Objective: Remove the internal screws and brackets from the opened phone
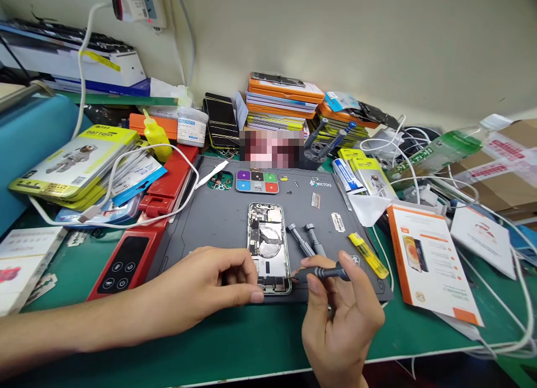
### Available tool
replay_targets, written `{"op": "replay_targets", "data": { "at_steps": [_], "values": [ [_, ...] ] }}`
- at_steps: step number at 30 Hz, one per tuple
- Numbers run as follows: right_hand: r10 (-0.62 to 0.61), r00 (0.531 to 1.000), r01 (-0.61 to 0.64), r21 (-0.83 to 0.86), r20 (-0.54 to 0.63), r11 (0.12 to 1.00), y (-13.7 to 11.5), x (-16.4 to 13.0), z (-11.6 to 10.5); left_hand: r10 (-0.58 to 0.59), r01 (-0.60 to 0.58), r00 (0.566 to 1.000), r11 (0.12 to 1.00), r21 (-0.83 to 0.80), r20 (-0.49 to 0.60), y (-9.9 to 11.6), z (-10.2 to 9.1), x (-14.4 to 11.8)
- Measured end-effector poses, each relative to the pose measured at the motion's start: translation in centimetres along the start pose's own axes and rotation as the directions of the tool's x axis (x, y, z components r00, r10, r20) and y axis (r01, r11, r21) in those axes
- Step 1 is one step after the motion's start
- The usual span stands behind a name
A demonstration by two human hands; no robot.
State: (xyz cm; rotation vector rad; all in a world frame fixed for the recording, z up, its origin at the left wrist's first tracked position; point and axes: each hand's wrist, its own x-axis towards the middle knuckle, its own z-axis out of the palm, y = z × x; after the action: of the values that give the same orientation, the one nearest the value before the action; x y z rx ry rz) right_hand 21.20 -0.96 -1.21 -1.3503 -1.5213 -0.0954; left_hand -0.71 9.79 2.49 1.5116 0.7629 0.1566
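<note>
We see an opened phone (268,248) lying on a dark mat (222,220) on the green table (201,349). Our left hand (216,279), thumb and fingers nearly together, is at the phone's lower left edge; we cannot tell whether it grips it. Our right hand (335,310) holds a screwdriver (325,273), its tip at the phone's lower right. Two more screwdrivers (299,240) lie just right of the phone; a coloured tray (257,182) sits beyond it.

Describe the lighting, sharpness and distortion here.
Head view: bright enough to make out the phone, left hand, right hand and screwdriver, though the phone's finest parts are too small to judge; head view: pixelation hides something at the mat's far edge; head view: outer areas look stretched, probably wide-lens distortion.
</note>
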Motion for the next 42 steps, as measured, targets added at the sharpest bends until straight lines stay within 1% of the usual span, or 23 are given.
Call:
{"op": "replay_targets", "data": {
  "at_steps": [4, 8, 10, 12, 16, 18, 20, 23, 26, 28, 31, 33, 35, 39, 42],
  "values": [
    [-0.057, 0.995, 0.057, 0.002, 0.084, 0.998, 0.2, 0.0, -0.1, 0.005, -0.005, 1.000, 1.000, 0.031, 0.010, 0.1, 0.0, 0.0],
    [-0.138, 0.984, 0.137, 0.015, 0.110, 0.990, -0.1, 0.0, -0.2, 0.040, -0.042, 0.999, 0.998, 0.054, 0.027, 0.3, 0.0, 0.0],
    [-0.152, 0.978, 0.145, 0.061, 0.143, 0.988, -0.2, 0.1, -0.4, 0.058, -0.060, 0.998, 0.996, 0.064, 0.031, 0.4, -0.1, 0.1],
    [-0.155, 0.973, 0.142, 0.089, 0.169, 0.986, -0.3, 0.2, -0.6, 0.050, -0.052, 0.998, 0.997, 0.060, 0.034, 0.5, -0.1, 0.1],
    [-0.165, 0.972, 0.154, 0.074, 0.169, 0.985, -0.2, 0.0, -0.8, 0.008, -0.008, 1.000, 0.997, 0.083, 0.009, 0.8, 0.1, -0.2],
    [-0.170, 0.974, 0.162, 0.063, 0.151, 0.985, -0.1, -0.1, -0.8, 0.032, -0.030, 0.999, 0.991, 0.127, -0.010, 1.1, 0.3, -0.5],
    [-0.178, 0.977, 0.176, 0.023, 0.117, 0.984, -0.1, 0.0, -0.7, 0.084, -0.076, 0.996, 0.979, 0.191, -0.038, 1.5, 0.5, -0.5],
    [-0.198, 0.978, 0.203, -0.072, 0.072, 0.977, -0.1, 0.1, -0.4, 0.207, -0.174, 0.975, 0.937, 0.302, -0.079, 2.0, 0.8, 0.2],
    [-0.216, 0.976, 0.220, -0.136, 0.040, 0.966, -0.1, 0.0, 0.0, 0.345, -0.283, 0.935, 0.866, 0.413, -0.082, 2.2, 0.9, 1.3],
    [-0.180, 0.984, 0.179, -0.124, 0.001, 0.976, 0.1, -0.2, 0.1, 0.427, -0.338, 0.902, 0.796, 0.502, -0.069, 2.1, 1.0, 1.9],
    [-0.076, 0.996, 0.076, 0.003, -0.049, 0.997, 0.2, -0.7, 0.1, 0.516, -0.389, 0.856, 0.672, 0.630, -0.021, 1.9, 1.4, 2.4],
    [-0.044, 0.997, 0.051, 0.101, -0.064, 0.994, 0.2, -0.8, 0.0, 0.541, -0.400, 0.841, 0.618, 0.677, 0.003, 1.8, 1.7, 2.5],
    [-0.038, 0.996, 0.049, 0.151, -0.076, 0.987, 0.2, -0.9, 0.0, 0.545, -0.397, 0.838, 0.598, 0.696, 0.010, 1.7, 1.9, 2.6],
    [-0.006, 0.995, 0.025, 0.179, -0.102, 0.984, 0.1, -0.6, -0.1, 0.538, -0.381, 0.843, 0.586, 0.715, 0.008, 1.6, 1.9, 2.8],
    [0.066, 0.987, -0.037, 0.195, -0.144, 0.980, 0.0, -0.2, -0.3, 0.534, -0.368, 0.846, 0.567, 0.737, 0.012, 1.5, 1.9, 2.9]
  ]
}}
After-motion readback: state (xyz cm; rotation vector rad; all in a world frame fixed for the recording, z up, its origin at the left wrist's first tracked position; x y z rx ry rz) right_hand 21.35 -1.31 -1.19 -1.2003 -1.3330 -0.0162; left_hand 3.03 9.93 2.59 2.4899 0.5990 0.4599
